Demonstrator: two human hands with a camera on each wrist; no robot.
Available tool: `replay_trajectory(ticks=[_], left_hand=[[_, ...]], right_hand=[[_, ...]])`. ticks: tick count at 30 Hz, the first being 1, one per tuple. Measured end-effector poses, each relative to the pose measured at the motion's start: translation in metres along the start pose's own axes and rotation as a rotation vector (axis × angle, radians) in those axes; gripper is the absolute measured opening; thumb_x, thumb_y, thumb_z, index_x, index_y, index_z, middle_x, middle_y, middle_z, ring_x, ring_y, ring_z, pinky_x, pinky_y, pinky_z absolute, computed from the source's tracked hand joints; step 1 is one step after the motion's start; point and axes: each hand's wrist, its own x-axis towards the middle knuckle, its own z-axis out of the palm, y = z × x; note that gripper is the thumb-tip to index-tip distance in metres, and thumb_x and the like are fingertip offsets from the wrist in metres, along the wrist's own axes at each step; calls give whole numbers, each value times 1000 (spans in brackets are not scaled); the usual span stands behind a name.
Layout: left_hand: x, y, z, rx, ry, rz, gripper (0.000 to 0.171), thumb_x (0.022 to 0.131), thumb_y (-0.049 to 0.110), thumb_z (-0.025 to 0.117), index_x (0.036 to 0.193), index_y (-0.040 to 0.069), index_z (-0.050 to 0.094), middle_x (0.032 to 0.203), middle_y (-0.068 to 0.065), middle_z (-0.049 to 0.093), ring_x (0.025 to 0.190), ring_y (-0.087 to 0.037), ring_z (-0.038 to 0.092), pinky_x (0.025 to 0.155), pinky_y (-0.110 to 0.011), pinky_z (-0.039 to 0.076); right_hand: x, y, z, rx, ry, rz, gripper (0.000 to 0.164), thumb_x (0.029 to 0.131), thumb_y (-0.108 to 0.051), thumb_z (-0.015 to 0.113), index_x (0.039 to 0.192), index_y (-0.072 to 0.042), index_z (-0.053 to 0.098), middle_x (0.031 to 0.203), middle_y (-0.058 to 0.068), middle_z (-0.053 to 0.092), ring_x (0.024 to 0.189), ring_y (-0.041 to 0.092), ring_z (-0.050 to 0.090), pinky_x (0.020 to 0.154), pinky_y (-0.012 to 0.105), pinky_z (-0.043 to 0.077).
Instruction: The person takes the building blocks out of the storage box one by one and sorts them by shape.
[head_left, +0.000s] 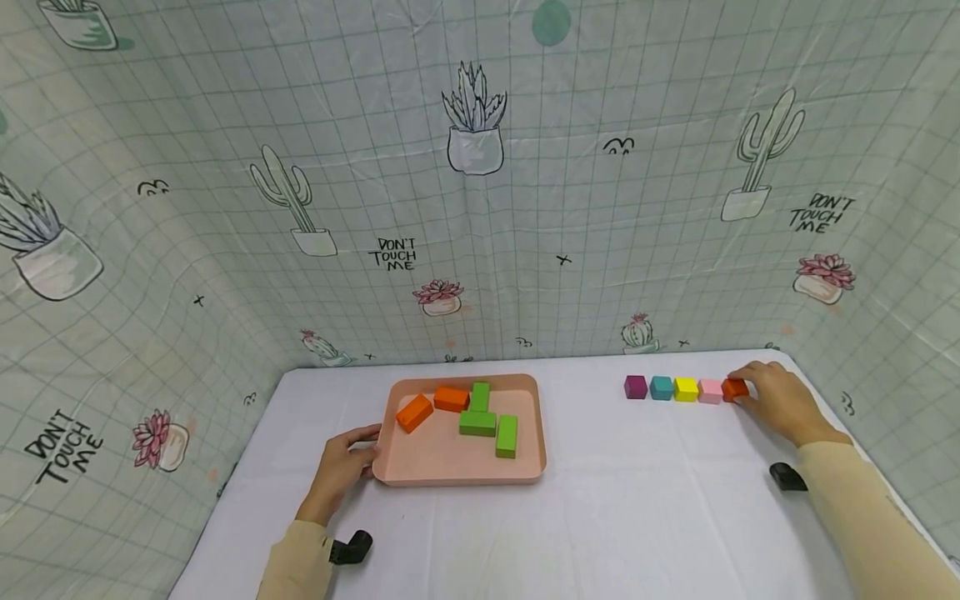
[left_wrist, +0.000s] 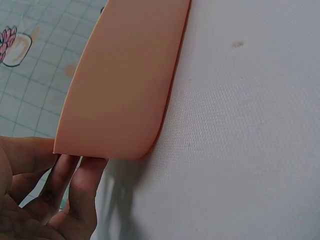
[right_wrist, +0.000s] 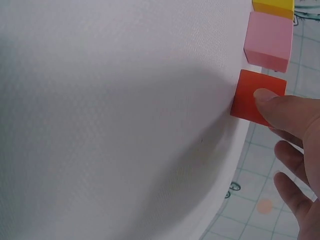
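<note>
Near the right end of the table my right hand pinches an orange cube. The thumb lies across one face of the cube, and the fingers are partly hidden behind it. That cube is at the right end of a row, beside a pink cube. On the other side, my left hand has its fingertips against the left end wall of a shallow pink tray. Inside the tray lie two orange blocks and three green blocks.
Leftward along the row from the pink cube stand a yellow cube, a teal cube and a purple cube. A white cloth covers the table. Behind it hangs a cactus-printed curtain.
</note>
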Motion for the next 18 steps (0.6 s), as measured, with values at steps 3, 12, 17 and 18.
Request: replay_trajectory(ticks=[3,12,17,18], left_hand=[[1,0,0,8,2,0,40,102,-1,58,142,-7,62,138,-28,59,83,-16,63,64,-23,55],[1,-1,0,-25,6,-6,40,101,-5,59,141,-8,62,136,-29,60,81,-15,64,64,-23,55],[0,-1,0,-38,0,-5,39,101,-5,58,140,-9,61,134,-29,59,81,-15,65,64,-24,56],[0,-1,0,-37,-1,-3,39,101,-5,59,140,-9,61,135,-29,59,81,-15,65,64,-24,56]], right_hand=[[1,0,-1,-13,-3,7,39,79,1,87,115,11,72,111,32,70,97,49,61,89,67,51],[6,-30,-17,-37,65,-15,44,79,-3,88,119,7,73,118,31,68,107,51,58,92,69,48],[14,-65,-29,-18,140,-94,42,80,-4,88,119,6,73,120,28,69,111,50,59,93,69,48],[15,-73,-31,-15,151,-111,43,80,-4,89,119,5,73,120,27,70,111,50,60,93,69,48]])
